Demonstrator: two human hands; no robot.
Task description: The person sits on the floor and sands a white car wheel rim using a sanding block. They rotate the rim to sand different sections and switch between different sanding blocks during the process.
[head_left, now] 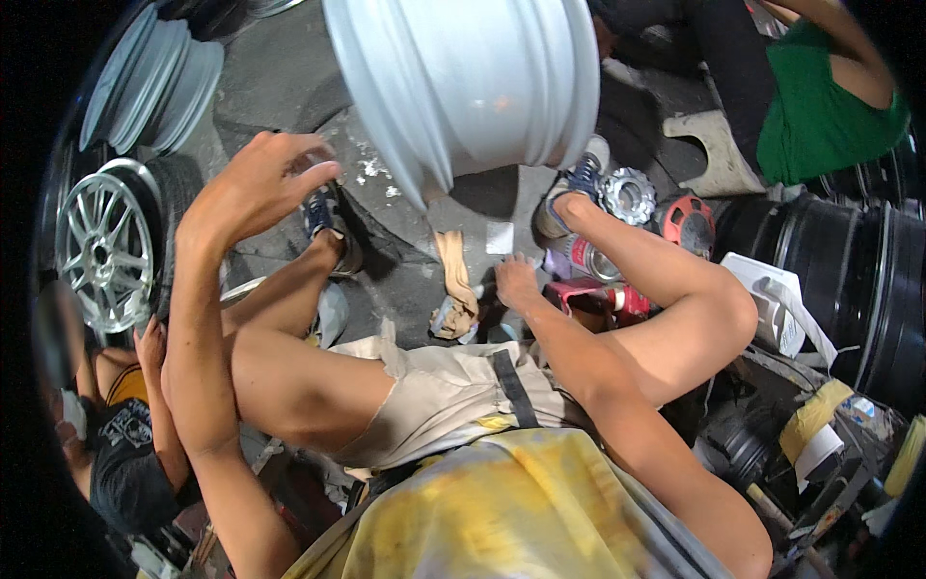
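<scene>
A large grey wheel barrel (482, 87) stands on the floor in front of me, between my feet. My left hand (275, 179) is raised to its left, not touching it, with the thumb apart and the fingers loosely bent and partly blurred. Low between my legs, my right hand (518, 282) reaches down with its fingers spread, and I see nothing in it. Just beyond its fingertips lies a small white square sheet (500, 237). A crumpled tan strip (451, 265) of paper or cloth rests to its left. On its right are a metal can (590, 259) and a red container (571, 294).
Several grey rims (149, 82) and a spoked silver wheel (104, 253) stand at left. Black rims (820, 261) are stacked at right, near a red disc (688, 222) and a silver ring-shaped part (628, 196). People sit at left (135, 454) and far right (820, 106).
</scene>
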